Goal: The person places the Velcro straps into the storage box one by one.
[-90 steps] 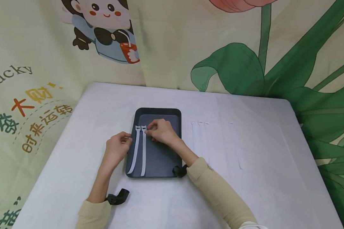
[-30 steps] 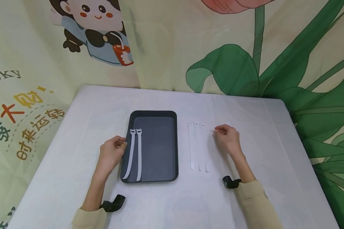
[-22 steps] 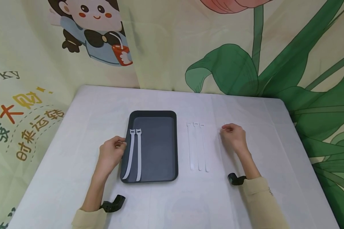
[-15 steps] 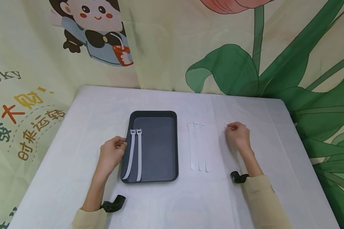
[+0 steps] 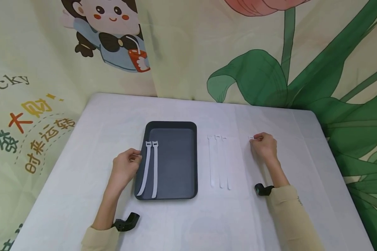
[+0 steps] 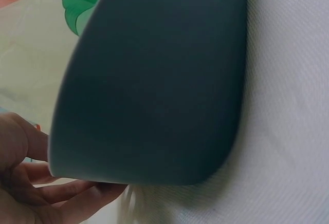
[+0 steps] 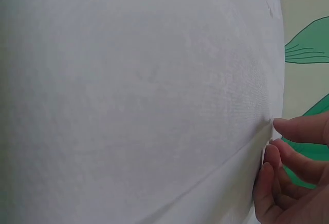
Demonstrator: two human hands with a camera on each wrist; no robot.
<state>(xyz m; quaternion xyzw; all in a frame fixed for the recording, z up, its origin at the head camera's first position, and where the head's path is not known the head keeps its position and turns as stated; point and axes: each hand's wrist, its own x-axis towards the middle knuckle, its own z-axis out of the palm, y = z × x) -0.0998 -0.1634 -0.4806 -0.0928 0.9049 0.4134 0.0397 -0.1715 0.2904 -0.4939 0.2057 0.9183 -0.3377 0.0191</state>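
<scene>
My left hand (image 5: 125, 169) grips the left rim of a dark grey tray (image 5: 179, 164), thumb and fingers on either side of it. Inside the tray, along its left side, two white strap cable ties (image 5: 155, 167) with slotted heads lie lengthwise, almost parallel. In the left wrist view the tray's outer wall (image 6: 154, 90) faces the camera, its rim between the fingers. To the right, my right hand (image 5: 264, 144) pinches a white cable tie (image 5: 250, 138) by its slotted head, fingertips close to the table. That tie's length is mostly hidden beneath the hand and wrist.
Three more white cable ties (image 5: 220, 162) lie side by side on the white tablecloth (image 5: 188, 223), right of the tray, faint against it. Black wrist cameras (image 5: 127, 222) sit on both wrists. A printed cloth (image 5: 182, 45) hangs behind the table's far edge.
My right hand has moved from the tray, past the three ties, to the rightmost tie and its head. The left hand stays at the tray's rim. The head view has shifted slightly.
</scene>
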